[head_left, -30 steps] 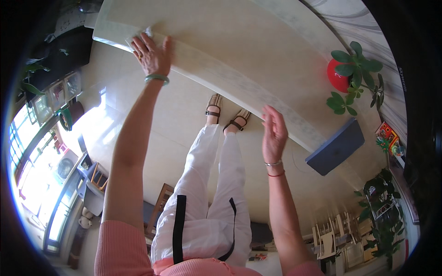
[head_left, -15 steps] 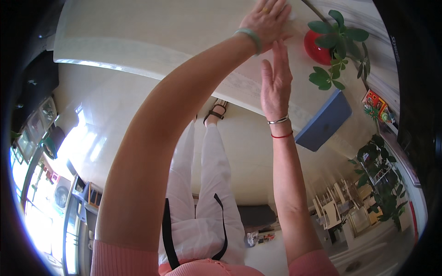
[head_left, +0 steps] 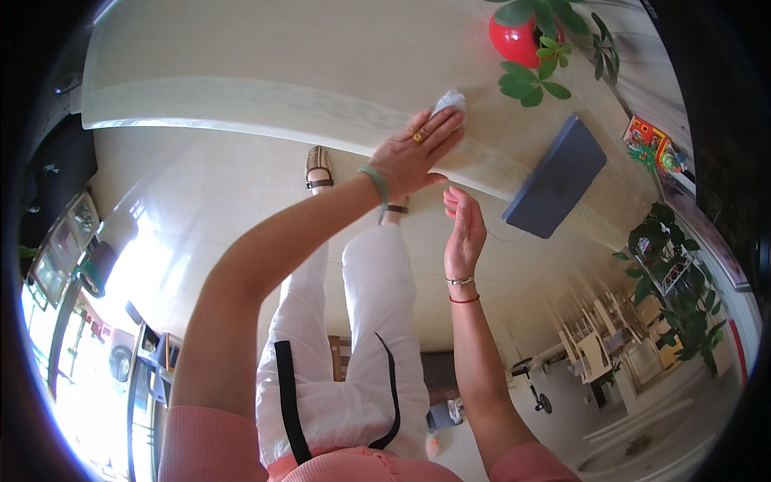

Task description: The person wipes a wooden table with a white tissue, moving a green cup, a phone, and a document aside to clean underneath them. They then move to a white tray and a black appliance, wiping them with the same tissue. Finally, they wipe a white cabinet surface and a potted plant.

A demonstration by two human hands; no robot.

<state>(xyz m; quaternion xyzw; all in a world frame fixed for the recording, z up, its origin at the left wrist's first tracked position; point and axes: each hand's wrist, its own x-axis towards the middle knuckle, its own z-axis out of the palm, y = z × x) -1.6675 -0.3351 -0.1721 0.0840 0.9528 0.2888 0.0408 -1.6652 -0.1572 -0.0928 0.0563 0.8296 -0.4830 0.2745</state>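
A crumpled white cloth or tissue (head_left: pixel 450 102) lies against the pale tabletop (head_left: pixel 241 56), near its front edge. My left hand (head_left: pixel 416 153) presses on it with flattened fingers; part of it sticks out past the fingertips. A ring and a green bangle are on that hand and wrist. Just right of the left thumb, my right hand (head_left: pixel 464 229) hovers by the table edge, cupped with its fingers loosely bent. Nothing shows in it. Its wrist carries a silver bracelet and a red string.
A red pot (head_left: pixel 514 40) with a green plant (head_left: pixel 534 84) stands on the table at the upper right. A blue-grey flat panel (head_left: pixel 556 181) is at the table's right part. Leafy plants (head_left: pixel 679 297) and wooden furniture (head_left: pixel 594 345) are farther right.
My left hand has drawn back from the far side toward the front edge with the cloth. My right hand has moved nearer to me, its fingers now bent rather than straight.
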